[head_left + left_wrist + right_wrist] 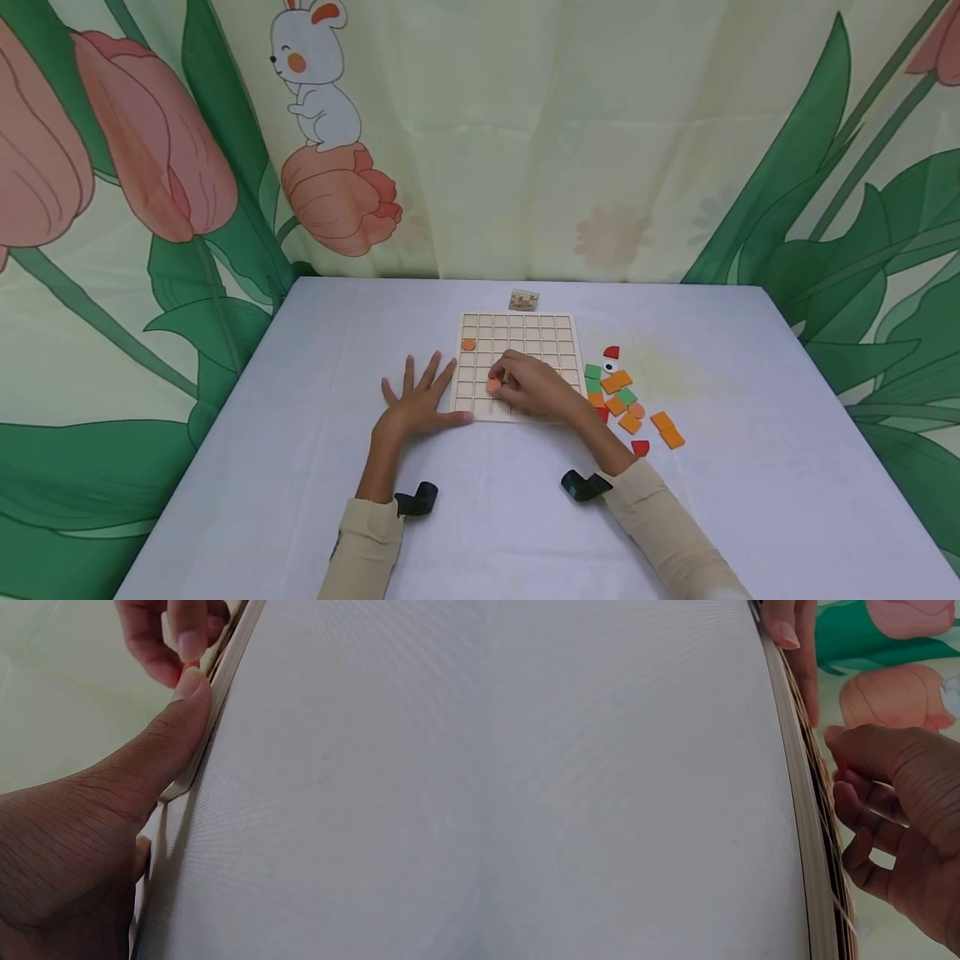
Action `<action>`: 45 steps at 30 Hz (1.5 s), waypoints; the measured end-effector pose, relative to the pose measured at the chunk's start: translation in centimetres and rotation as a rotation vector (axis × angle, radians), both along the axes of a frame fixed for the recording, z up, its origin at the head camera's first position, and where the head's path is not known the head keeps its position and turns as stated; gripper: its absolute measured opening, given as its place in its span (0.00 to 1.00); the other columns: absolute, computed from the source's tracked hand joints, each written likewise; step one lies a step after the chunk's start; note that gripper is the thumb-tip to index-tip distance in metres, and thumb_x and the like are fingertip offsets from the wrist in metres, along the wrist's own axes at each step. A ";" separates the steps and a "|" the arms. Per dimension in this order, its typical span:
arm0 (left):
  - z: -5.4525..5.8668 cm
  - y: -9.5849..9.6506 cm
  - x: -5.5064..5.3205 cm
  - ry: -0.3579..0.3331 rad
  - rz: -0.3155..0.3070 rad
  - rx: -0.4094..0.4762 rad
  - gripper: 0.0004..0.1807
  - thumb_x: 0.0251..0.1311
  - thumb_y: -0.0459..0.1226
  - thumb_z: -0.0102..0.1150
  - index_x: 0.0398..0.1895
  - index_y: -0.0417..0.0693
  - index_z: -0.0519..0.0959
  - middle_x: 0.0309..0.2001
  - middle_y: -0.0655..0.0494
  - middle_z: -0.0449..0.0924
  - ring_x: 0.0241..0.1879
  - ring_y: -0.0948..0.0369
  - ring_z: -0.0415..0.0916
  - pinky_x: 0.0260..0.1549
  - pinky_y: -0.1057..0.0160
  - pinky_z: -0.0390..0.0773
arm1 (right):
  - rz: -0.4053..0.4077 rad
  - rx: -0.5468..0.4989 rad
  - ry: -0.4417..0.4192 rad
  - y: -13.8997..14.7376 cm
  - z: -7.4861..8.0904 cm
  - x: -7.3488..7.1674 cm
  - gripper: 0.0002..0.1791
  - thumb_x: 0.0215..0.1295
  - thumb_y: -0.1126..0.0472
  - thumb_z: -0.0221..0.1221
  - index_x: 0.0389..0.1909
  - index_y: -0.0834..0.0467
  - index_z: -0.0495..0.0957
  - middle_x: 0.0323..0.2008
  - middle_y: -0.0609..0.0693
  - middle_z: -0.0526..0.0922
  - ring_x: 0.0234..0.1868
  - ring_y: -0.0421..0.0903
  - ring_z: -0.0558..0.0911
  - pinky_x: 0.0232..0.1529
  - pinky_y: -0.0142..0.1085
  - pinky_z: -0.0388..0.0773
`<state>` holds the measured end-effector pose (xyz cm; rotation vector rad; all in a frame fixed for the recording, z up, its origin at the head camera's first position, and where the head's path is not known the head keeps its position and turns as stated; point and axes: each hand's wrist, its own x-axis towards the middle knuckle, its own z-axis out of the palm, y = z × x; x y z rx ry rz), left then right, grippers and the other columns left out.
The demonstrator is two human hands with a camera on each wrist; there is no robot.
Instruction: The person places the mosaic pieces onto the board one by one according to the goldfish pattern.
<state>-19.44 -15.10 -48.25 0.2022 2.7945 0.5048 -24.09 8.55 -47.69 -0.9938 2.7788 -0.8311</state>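
Note:
A pale wooden grid board [517, 332] lies flat on the table. Over its lower left cells, my right hand [536, 385] pinches a round orange piece [492, 385] between thumb and fingertips; in the right wrist view only the orange edge of that piece [841, 760] shows. Another orange disc [468, 344] sits in a cell near the board's upper left. My left hand [416, 406] rests with fingers spread at the board's left side, its thumb touching the lower left corner. The left wrist view shows that thumb [161, 742] along the board's edge.
Right of the board lie loose pieces: orange squares [617, 382], green ones [592, 372], red quarter-rounds [640, 448], an orange disc [637, 411] and an eye piece [610, 366]. Behind the board is a small patterned card [523, 300]. A printed curtain [510, 208] hangs beyond the table.

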 end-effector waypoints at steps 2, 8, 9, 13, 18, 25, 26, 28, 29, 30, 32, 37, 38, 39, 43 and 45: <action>0.1 0.0 0.0 0.001 0.002 -0.002 0.55 0.52 0.71 0.56 0.79 0.67 0.43 0.80 0.57 0.29 0.76 0.41 0.16 0.62 0.23 0.26 | -0.010 -0.004 -0.011 -0.5 0.2 -0.2 0.12 0.65 0.53 0.63 0.46 0.52 0.81 0.38 0.41 0.77 0.32 0.36 0.74 0.34 0.29 0.73; 0.1 -0.1 -0.1 0.009 0.002 0.000 0.55 0.52 0.70 0.56 0.79 0.66 0.44 0.80 0.56 0.30 0.76 0.40 0.18 0.61 0.22 0.27 | -0.006 -0.010 0.011 -1.7 0.1 -1.4 0.11 0.64 0.56 0.63 0.46 0.54 0.81 0.39 0.44 0.78 0.31 0.37 0.73 0.32 0.29 0.72; 0.1 -0.1 -0.1 0.007 0.002 -0.001 0.55 0.52 0.70 0.56 0.79 0.66 0.44 0.80 0.56 0.30 0.76 0.40 0.17 0.61 0.22 0.27 | -0.004 -0.014 0.016 -1.9 0.1 -1.6 0.11 0.64 0.56 0.62 0.46 0.54 0.81 0.39 0.44 0.78 0.31 0.37 0.73 0.32 0.29 0.72; 0.2 -0.1 -0.2 0.002 0.000 0.000 0.55 0.52 0.70 0.56 0.79 0.66 0.44 0.80 0.56 0.30 0.76 0.40 0.17 0.61 0.22 0.27 | 0.002 -0.030 0.033 -2.7 -0.2 -2.3 0.11 0.64 0.57 0.62 0.45 0.55 0.82 0.40 0.46 0.80 0.31 0.38 0.73 0.32 0.29 0.72; 0.3 -0.2 -0.3 -0.001 -0.007 -0.005 0.55 0.52 0.70 0.56 0.79 0.66 0.44 0.80 0.56 0.30 0.76 0.40 0.17 0.61 0.22 0.27 | -0.006 -0.049 0.022 -3.7 -0.3 -2.9 0.10 0.64 0.57 0.63 0.44 0.55 0.82 0.41 0.46 0.80 0.32 0.37 0.75 0.34 0.29 0.73; 0.3 0.0 -0.2 0.007 -0.016 -0.005 0.55 0.52 0.70 0.56 0.79 0.66 0.44 0.80 0.56 0.30 0.76 0.39 0.18 0.61 0.21 0.28 | -0.032 -0.050 -0.015 -4.7 -0.3 -2.9 0.10 0.64 0.56 0.64 0.43 0.55 0.81 0.37 0.44 0.79 0.30 0.37 0.74 0.32 0.29 0.73; 0.3 0.0 -0.3 0.007 -0.019 -0.006 0.55 0.52 0.70 0.56 0.79 0.66 0.44 0.80 0.56 0.30 0.76 0.39 0.18 0.61 0.21 0.28 | -0.038 -0.048 -0.017 -4.8 -0.3 -2.9 0.09 0.64 0.56 0.64 0.42 0.54 0.81 0.37 0.44 0.79 0.30 0.37 0.74 0.31 0.29 0.72; 0.3 0.1 -0.3 0.006 -0.021 -0.006 0.55 0.52 0.70 0.56 0.79 0.66 0.44 0.80 0.56 0.30 0.76 0.39 0.18 0.60 0.21 0.28 | -0.047 -0.049 -0.020 -4.9 -0.3 -2.9 0.09 0.63 0.56 0.64 0.42 0.54 0.81 0.36 0.44 0.79 0.30 0.37 0.74 0.30 0.29 0.72; 0.3 0.1 -0.3 0.006 -0.019 -0.006 0.55 0.52 0.70 0.56 0.79 0.66 0.44 0.80 0.56 0.30 0.76 0.39 0.18 0.60 0.21 0.28 | -0.050 -0.048 -0.017 -4.9 -0.4 -2.9 0.09 0.63 0.56 0.64 0.42 0.54 0.81 0.36 0.44 0.79 0.29 0.37 0.74 0.30 0.29 0.72; 0.3 0.1 -0.3 0.005 -0.019 -0.010 0.55 0.52 0.70 0.56 0.79 0.66 0.44 0.80 0.57 0.30 0.76 0.39 0.18 0.60 0.21 0.28 | -0.051 -0.048 -0.016 -4.9 -0.4 -2.9 0.09 0.63 0.56 0.64 0.42 0.54 0.81 0.35 0.44 0.79 0.29 0.37 0.74 0.30 0.29 0.72; 0.3 0.1 -0.3 0.003 -0.016 -0.019 0.55 0.52 0.71 0.56 0.79 0.67 0.43 0.80 0.57 0.29 0.76 0.40 0.18 0.61 0.22 0.28 | -0.057 -0.049 -0.015 -5.0 -0.4 -2.9 0.09 0.63 0.56 0.64 0.42 0.54 0.82 0.35 0.44 0.79 0.29 0.37 0.75 0.30 0.29 0.72; 0.2 0.1 -0.3 0.007 -0.021 -0.018 0.55 0.51 0.71 0.55 0.79 0.67 0.43 0.80 0.57 0.29 0.76 0.39 0.18 0.60 0.21 0.28 | -0.087 -0.074 -0.042 -4.9 -0.7 -2.9 0.09 0.62 0.56 0.65 0.41 0.54 0.83 0.35 0.45 0.79 0.30 0.38 0.75 0.31 0.30 0.72; 0.2 0.1 -0.3 0.004 -0.022 -0.019 0.55 0.51 0.72 0.55 0.79 0.67 0.43 0.80 0.57 0.29 0.76 0.40 0.18 0.61 0.21 0.28 | -0.090 -0.078 -0.046 -4.9 -0.8 -2.9 0.10 0.61 0.56 0.65 0.42 0.54 0.83 0.35 0.45 0.79 0.30 0.38 0.75 0.31 0.30 0.72; 0.1 0.1 -0.3 0.001 -0.022 -0.018 0.56 0.51 0.72 0.55 0.79 0.67 0.42 0.80 0.58 0.28 0.76 0.40 0.17 0.61 0.22 0.28 | -0.091 -0.082 -0.048 -4.8 -0.9 -2.9 0.10 0.61 0.56 0.65 0.42 0.54 0.83 0.36 0.45 0.79 0.30 0.38 0.75 0.31 0.30 0.72; -0.1 0.0 -0.1 -0.005 -0.019 -0.017 0.55 0.52 0.71 0.54 0.79 0.68 0.42 0.80 0.58 0.27 0.76 0.41 0.16 0.61 0.22 0.27 | -0.089 -0.094 -0.053 -4.8 -1.4 -2.9 0.11 0.61 0.55 0.66 0.42 0.53 0.83 0.36 0.44 0.79 0.30 0.37 0.74 0.31 0.30 0.72; -0.1 0.0 -0.1 -0.007 -0.018 -0.016 0.55 0.52 0.71 0.55 0.79 0.68 0.42 0.80 0.58 0.27 0.76 0.41 0.16 0.61 0.22 0.26 | -0.091 -0.106 -0.063 -4.8 -1.5 -2.9 0.11 0.61 0.55 0.66 0.43 0.53 0.83 0.35 0.44 0.79 0.30 0.37 0.74 0.31 0.30 0.72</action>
